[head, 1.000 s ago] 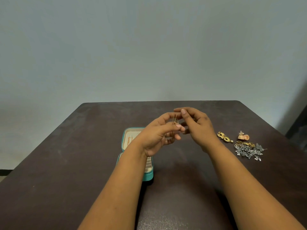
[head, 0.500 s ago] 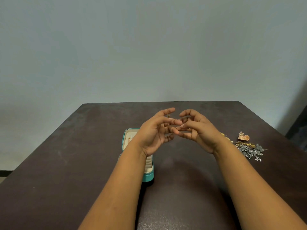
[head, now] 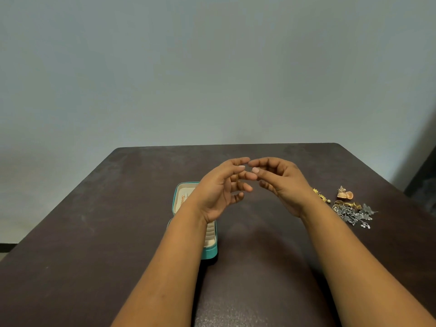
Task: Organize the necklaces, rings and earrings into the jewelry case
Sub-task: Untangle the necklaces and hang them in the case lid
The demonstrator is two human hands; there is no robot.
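My left hand [head: 221, 190] and my right hand [head: 280, 182] are raised above the table's middle, their fingertips meeting. A thin gold chain [head: 237, 177] shows between the fingers of my left hand, which pinches it. My right thumb and forefinger touch the left fingertips; whether they hold the chain is hidden. The teal jewelry case [head: 210, 252] lies open under my left wrist, its cream lid lining [head: 182, 195] partly showing. A pile of jewelry [head: 354, 212], silver and gold pieces, lies on the table to the right of my right wrist.
The dark brown table [head: 94, 232] stands against a plain grey wall. Peach jhumka earrings [head: 345, 194] and a gold leaf-shaped piece [head: 320, 195] sit beside the pile. A dark object [head: 424, 175] stands past the table's right edge.
Both hands have turned palms inward and their fingers have spread. The chain, held up between both hands a second ago, now shows only at my left fingers.
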